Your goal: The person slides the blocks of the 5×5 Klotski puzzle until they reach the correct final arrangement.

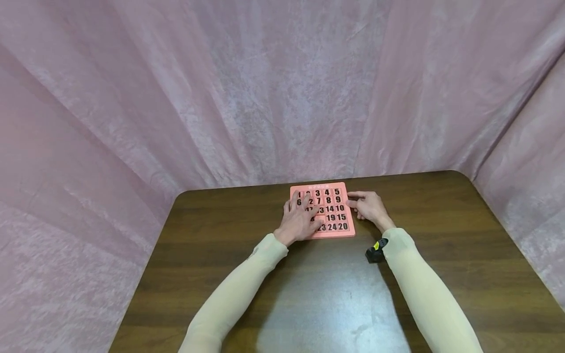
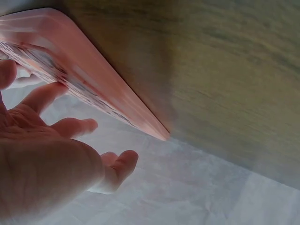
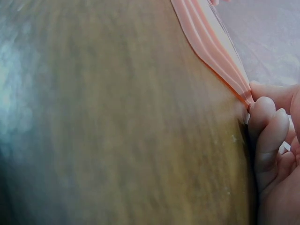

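We see the pink number board (image 1: 330,208) lying on the wooden surface (image 1: 212,274), a pink curtain (image 1: 287,98) beyond it. On the board's left part, our left hand (image 1: 297,223) spreads its fingers, the grip wide, a fingertip touching the tiles. Our right hand (image 1: 370,206) meets the board's right edge, its grip narrow; whether it pinches, we cannot tell.
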Demonstrator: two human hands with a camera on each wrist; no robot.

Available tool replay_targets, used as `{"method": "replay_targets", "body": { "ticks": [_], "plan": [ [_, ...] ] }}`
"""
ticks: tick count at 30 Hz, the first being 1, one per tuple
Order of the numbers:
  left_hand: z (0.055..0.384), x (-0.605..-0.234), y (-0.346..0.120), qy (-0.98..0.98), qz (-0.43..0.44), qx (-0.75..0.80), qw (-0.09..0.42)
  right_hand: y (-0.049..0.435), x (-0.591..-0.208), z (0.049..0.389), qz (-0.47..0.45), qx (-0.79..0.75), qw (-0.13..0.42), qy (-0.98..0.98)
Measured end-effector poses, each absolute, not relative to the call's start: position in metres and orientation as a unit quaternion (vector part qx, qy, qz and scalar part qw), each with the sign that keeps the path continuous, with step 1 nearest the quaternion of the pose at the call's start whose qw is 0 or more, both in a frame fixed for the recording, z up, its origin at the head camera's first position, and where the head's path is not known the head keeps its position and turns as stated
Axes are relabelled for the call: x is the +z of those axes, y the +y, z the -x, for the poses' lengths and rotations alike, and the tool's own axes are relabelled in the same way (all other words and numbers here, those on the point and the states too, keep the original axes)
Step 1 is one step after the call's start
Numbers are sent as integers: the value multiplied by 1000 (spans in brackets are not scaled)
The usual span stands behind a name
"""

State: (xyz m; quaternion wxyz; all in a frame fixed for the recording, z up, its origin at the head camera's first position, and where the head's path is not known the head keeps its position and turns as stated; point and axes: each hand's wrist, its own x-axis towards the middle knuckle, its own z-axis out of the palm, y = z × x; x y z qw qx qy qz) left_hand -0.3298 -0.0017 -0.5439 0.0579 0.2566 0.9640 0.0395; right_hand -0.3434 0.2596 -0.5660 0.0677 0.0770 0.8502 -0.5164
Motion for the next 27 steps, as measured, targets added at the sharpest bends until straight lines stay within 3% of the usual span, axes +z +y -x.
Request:
{"method": "replay_targets", "body": {
  "ticks": [27],
  "plan": [
    [308, -539, -5, 959, -281, 28, 30, 259, -567, 345, -71, -502, 58, 860]
  ]
}}
